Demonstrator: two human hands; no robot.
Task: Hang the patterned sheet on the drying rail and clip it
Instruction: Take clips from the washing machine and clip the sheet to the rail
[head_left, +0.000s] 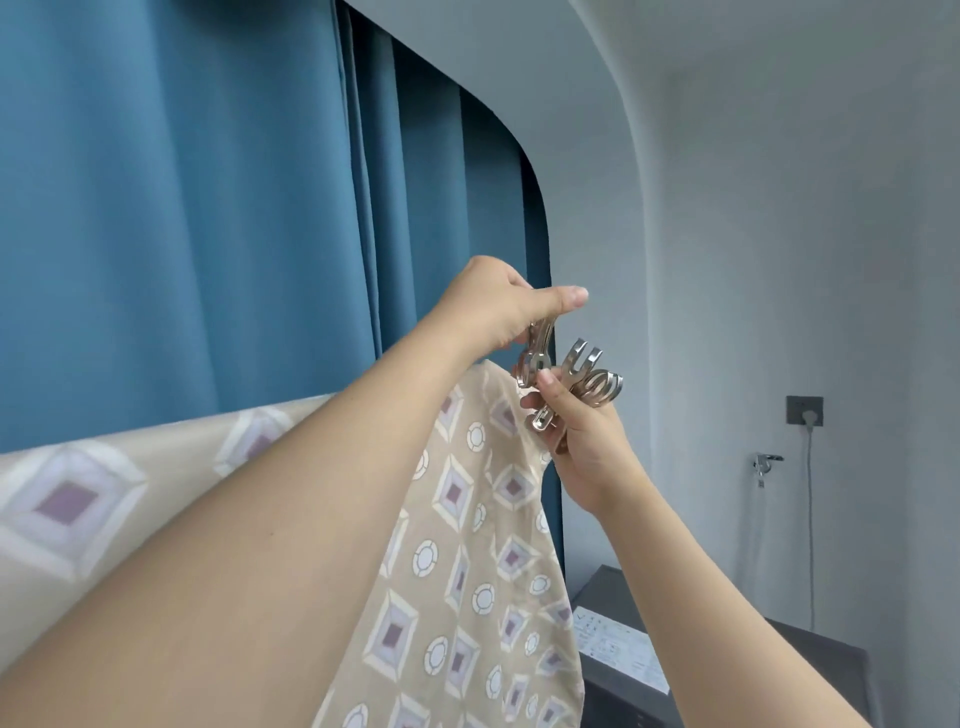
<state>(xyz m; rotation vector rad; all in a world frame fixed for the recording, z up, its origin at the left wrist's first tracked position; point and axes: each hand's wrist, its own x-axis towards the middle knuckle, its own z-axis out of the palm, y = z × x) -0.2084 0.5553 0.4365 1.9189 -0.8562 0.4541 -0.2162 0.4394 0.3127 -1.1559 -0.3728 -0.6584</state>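
Head view: my patterned sheet (457, 571) hangs in front of me, top corner by my hands. My right hand (582, 441) grips spare clips (592, 382). My left hand (498, 306) pinches one clip (535, 356). I can't see the rail, so the clip may miss and the sheet slide down.

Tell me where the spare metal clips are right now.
In the head view, right of centre, the spare clips sit bunched in the right hand, just below the left hand and beside the sheet's top corner.
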